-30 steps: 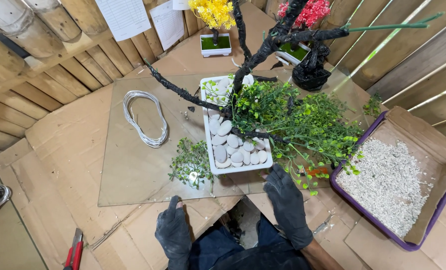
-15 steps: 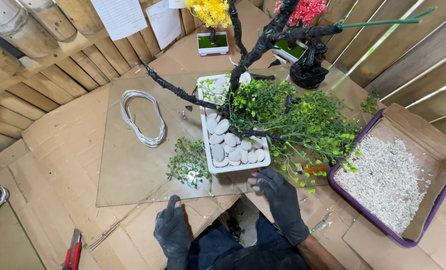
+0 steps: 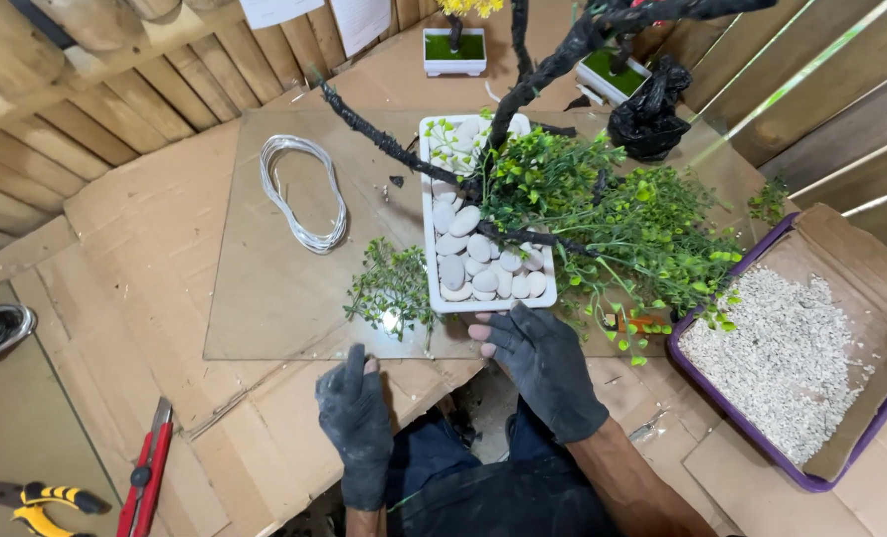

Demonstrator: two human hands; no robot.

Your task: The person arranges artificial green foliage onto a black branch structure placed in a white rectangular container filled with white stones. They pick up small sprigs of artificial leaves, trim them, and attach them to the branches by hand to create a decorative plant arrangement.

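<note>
Planter (image 3: 434,214), white and rectangular, lies on a glass sheet (image 3: 265,298) with its long axis running away from the person, one short end near the table edge and the other pointing toward the back wall. White pebbles (image 3: 473,254) fill it, and a dark trunk (image 3: 538,75) rises from it toward the far side, with a black branch (image 3: 379,134) reaching out to the left and green foliage (image 3: 632,214) spreading to the right. The right hand (image 3: 543,363), in a dark glove, sits at the near short end, fingers spread slightly and resting at the rim, not clamped on anything. The left hand (image 3: 356,408), also gloved, lies flat on the cardboard (image 3: 115,259) just below the sheet's edge, fingers together and holding nothing. A loose green sprig (image 3: 392,288) lies on the sheet just left of the planter, and a coil of white wire (image 3: 304,189) sits farther left. To the right, well apart, a purple tray (image 3: 811,482) holds pale gravel (image 3: 782,363). A red cutter (image 3: 147,477) and yellow pliers (image 3: 41,502) lie at the lower left. Two small green-topped pots (image 3: 453,50) stand at the back.
</note>
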